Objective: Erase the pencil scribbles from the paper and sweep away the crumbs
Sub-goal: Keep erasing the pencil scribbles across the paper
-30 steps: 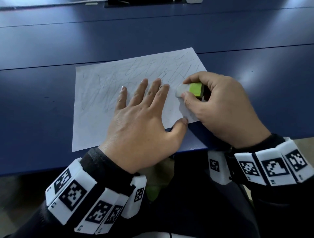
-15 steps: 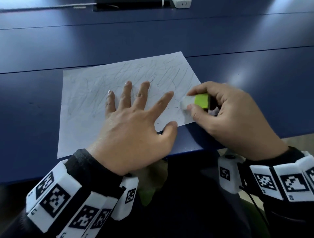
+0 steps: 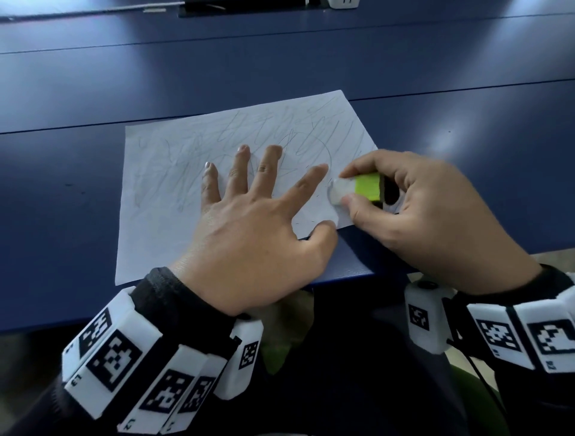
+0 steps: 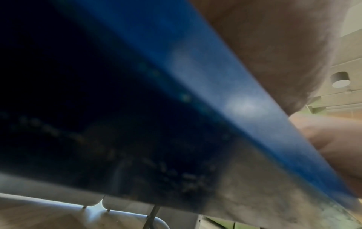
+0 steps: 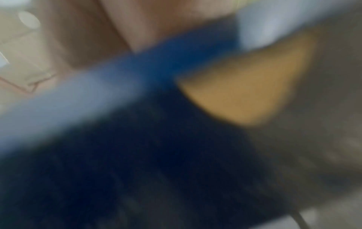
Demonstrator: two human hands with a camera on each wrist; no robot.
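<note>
A white sheet of paper (image 3: 174,174) covered in grey pencil scribbles lies on the blue table (image 3: 62,202). My left hand (image 3: 258,218) lies flat on the paper's near right part with fingers spread, pressing it down. My right hand (image 3: 420,211) pinches a white eraser with a green sleeve (image 3: 357,188) between thumb and forefinger. The eraser's white tip touches the paper near its right edge, just right of my left forefinger. A few small dark crumbs (image 3: 303,222) dot the paper near my left thumb. Both wrist views are blurred and show only the table's edge from below.
The table's near edge (image 3: 342,277) runs under both wrists. A white power strip (image 3: 342,3) and a dark bar sit at the far edge. Seams cross the table top behind the paper.
My left fingers have spread wider on the paper, the forefinger reaching toward the eraser. The eraser has shifted slightly along the paper's right edge while still pinched.
</note>
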